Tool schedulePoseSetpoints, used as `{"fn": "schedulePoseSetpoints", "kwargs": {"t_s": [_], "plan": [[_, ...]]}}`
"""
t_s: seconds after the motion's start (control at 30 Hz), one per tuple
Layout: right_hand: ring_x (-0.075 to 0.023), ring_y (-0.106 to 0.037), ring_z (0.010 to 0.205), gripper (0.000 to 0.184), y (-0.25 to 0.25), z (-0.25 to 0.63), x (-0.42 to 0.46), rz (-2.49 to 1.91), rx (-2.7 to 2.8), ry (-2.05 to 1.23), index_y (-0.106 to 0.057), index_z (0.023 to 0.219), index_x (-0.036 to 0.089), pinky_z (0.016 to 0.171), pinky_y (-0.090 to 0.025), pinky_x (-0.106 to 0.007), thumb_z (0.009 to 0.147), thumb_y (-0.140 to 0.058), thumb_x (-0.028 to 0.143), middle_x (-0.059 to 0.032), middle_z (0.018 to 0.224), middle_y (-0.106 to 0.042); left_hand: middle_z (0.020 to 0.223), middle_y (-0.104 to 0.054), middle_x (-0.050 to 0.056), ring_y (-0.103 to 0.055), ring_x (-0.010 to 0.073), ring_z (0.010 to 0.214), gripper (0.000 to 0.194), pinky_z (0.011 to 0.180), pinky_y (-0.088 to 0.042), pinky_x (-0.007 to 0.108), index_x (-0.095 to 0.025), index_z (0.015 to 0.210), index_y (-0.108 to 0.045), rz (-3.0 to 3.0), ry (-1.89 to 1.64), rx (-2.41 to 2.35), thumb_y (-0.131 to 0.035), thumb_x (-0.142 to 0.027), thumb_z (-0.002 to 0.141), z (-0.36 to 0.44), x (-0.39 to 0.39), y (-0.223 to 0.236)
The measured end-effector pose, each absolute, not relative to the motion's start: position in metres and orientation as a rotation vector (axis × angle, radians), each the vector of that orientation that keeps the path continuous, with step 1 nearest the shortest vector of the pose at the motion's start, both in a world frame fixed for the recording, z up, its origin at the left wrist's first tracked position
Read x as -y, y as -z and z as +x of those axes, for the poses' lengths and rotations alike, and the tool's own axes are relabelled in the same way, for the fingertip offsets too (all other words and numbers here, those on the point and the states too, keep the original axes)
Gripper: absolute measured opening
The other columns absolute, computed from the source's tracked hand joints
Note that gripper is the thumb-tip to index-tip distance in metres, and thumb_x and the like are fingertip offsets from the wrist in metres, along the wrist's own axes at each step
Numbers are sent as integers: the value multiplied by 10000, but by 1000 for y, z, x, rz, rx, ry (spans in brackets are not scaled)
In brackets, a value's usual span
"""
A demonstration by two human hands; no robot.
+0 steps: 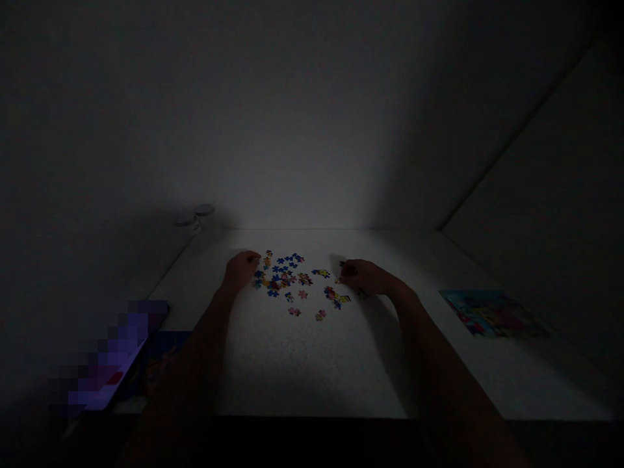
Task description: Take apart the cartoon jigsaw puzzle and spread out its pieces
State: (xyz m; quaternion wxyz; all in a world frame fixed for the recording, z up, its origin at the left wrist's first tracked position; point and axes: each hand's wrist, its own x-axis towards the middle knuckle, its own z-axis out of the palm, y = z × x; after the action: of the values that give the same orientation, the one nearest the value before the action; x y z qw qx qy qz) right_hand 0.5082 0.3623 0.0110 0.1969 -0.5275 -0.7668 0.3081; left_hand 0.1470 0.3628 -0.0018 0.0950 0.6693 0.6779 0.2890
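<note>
Several jigsaw puzzle pieces (pixel 283 277) lie scattered over the white table, mostly blue, yellow and pink. At the left edge of this spread is my left hand (pixel 240 271), its fingers closed in a pinch; whatever is between them is too dark to make out. My right hand (pixel 365 276) is bent over the right side of the spread, thumb and fingers drawn together. Small pieces lie right at its fingertips, and I cannot tell if one is gripped. Between the hands sits a yellow and blue cluster (pixel 322 273). Nearer me rest two pinkish pieces (pixel 294 312), (pixel 320 315).
A colourful picture sheet (pixel 492 313) lies on the right of the white table (pixel 302 370). At the left edge are a lit screen (pixel 114 364), partly pixelated, and a dark blue picture (pixel 158 361) partly behind my forearm. Round white objects (pixel 204 210) stand at the back left. Walls rise behind and right.
</note>
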Motion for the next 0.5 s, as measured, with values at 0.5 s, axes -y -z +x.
{"fn": "schedulePoseSetpoints", "kwargs": {"t_s": [0.5], "plan": [[-227, -638, 896, 298, -4, 510, -373, -1594, 1887, -476, -718, 1009, 171, 805, -473, -311, 863, -534, 355, -97, 994, -704, 973, -655, 102, -611, 246, 950, 342, 938, -461, 387, -195, 1058, -706, 2138, -899, -2068, -474, -194, 807, 155, -360, 3]]}}
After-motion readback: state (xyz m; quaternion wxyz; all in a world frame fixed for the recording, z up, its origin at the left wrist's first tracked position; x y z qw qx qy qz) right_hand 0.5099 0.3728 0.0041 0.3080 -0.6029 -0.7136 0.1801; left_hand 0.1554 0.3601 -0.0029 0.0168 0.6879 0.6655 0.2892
